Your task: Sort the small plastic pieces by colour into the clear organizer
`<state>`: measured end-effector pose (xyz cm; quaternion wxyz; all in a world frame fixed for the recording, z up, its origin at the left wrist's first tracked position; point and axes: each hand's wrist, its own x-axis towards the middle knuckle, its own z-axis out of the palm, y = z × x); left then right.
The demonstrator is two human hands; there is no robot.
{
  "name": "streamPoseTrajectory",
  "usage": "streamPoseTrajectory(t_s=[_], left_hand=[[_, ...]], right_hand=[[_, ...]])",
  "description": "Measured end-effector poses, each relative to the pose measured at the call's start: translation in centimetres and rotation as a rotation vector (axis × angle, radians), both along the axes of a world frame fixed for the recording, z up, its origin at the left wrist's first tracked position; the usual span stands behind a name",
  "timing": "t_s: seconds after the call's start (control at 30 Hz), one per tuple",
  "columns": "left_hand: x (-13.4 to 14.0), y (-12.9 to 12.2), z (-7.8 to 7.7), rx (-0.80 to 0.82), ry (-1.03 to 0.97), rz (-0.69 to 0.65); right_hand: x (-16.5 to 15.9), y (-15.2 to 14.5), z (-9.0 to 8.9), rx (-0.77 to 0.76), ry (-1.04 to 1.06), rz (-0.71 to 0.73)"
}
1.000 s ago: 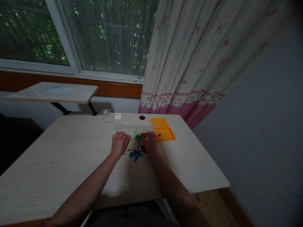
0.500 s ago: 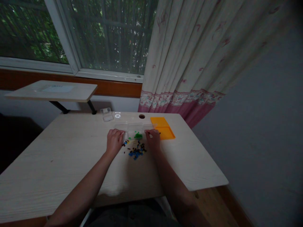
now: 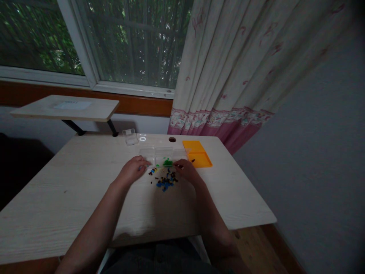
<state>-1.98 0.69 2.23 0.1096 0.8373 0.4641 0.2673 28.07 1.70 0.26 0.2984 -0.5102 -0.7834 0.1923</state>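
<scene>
- In the head view, the clear box (image 3: 159,161) lies on the desk (image 3: 228,198) straight ahead of the person, I'd say so both hands can get at it equally.
- Its lid (image 3: 164,151) seems folded back on the far side, which leaves the sections open towards the person.
- Green pieces (image 3: 167,162) sit together in the box's middle section, as far as I can make out; the walls probably keep them from spreading.
- The mixed pile (image 3: 165,183), mostly blue and dark bits, is loose on the near side of the box, likely for short reaches.
- A smaller cluster (image 3: 152,171) lies just off the box's near left corner.
- The left hand (image 3: 134,168) is at the box's left end, fingers curled and tips pointing towards it; I can't tell whether they grip anything.
- The right hand (image 3: 186,169) is at the box's near right corner, fingertips drawn close together; from here I can't tell if a piece is between them.
- The orange case (image 3: 203,160) lies open to the right of the box, one dark bit (image 3: 193,160) inside, perhaps put aside there.
- A small clear container (image 3: 130,137) stands beyond the box's far left corner, out of the hands' way.
</scene>
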Motion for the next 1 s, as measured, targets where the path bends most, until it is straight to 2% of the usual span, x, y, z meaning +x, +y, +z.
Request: streamPoseTrajectory(t_s=[0.1,0.23,0.43,0.5,0.67,0.73,0.87,0.93,1.0], left_hand=[[-0.3,-0.4,0.0,-0.147,0.113,-0.005],[0.1,-0.9,-0.2,-0.191,0.241,0.057],[2.2,-1.7,-0.5,-0.158,0.287,0.055],[2.7,-1.9,-0.7,-0.165,0.258,0.023],[2.7,-1.8,-0.5,-0.193,0.185,-0.021],[2.6,-2.0,-0.1,-0.238,0.155,-0.044],[3.4,-2.8,0.0,-0.336,0.179,-0.206],[4.3,-3.3,-0.5,-0.330,0.235,-0.228],[5.3,-3.7,-1.2,-0.295,0.272,-0.213]], right_hand=[[0.3,-0.5,-0.4,-0.043,-0.094,0.017],[-0.1,-1.1,-0.2,-0.034,-0.200,-0.004],[-1.6,-1.5,0.7,-0.054,-0.175,0.230],[-1.7,-1.5,0.8,-0.066,-0.120,0.231],[-0.4,-1.3,1.2,-0.083,-0.065,0.056],[0.4,-1.3,1.3,-0.164,-0.080,0.020],[0.6,-1.9,1.4,-0.480,-0.077,0.121],[-0.2,-2.2,1.6,-0.476,-0.095,0.170],[-1.4,-2.5,1.9,-0.369,-0.106,0.210]])
